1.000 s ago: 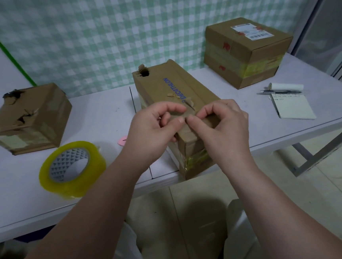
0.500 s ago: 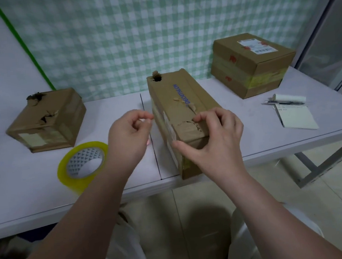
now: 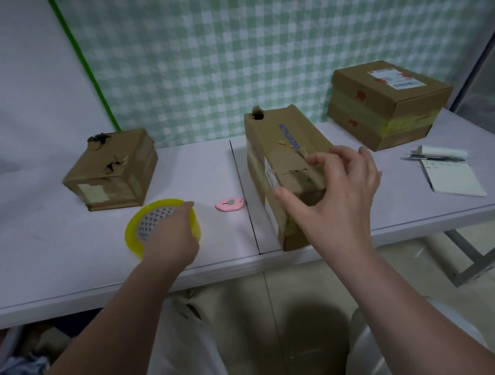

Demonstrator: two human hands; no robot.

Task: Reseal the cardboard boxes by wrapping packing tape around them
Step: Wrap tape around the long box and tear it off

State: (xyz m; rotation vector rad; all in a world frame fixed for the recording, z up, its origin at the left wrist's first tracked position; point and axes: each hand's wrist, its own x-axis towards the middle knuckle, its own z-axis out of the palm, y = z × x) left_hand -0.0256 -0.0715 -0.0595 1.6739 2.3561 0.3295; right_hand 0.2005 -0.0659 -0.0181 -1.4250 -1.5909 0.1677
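A long brown cardboard box (image 3: pixel 277 136) with blue lettering and a torn top lies lengthwise at the table's middle. My right hand (image 3: pixel 337 197) holds its near end, thumb on the left side and fingers curved over the top. A yellow roll of packing tape (image 3: pixel 135 231) lies flat to the left of the box. My left hand (image 3: pixel 170 239) grips the roll's near right rim, with fingers reaching into its core. A battered box (image 3: pixel 113 172) stands at the back left. A labelled box (image 3: pixel 383 106) with yellowish tape bands stands at the back right.
A small pink cutter (image 3: pixel 229 204) lies between the tape roll and the long box. A notepad (image 3: pixel 452 180), a pen (image 3: pixel 429 158) and a white roll lie at the right. The white table (image 3: pixel 51 249) has a seam down its middle; a checked cloth hangs behind.
My left hand left the long box and dropped left onto the tape roll. My right hand stayed at the box's near end. The pink cutter has come into sight.
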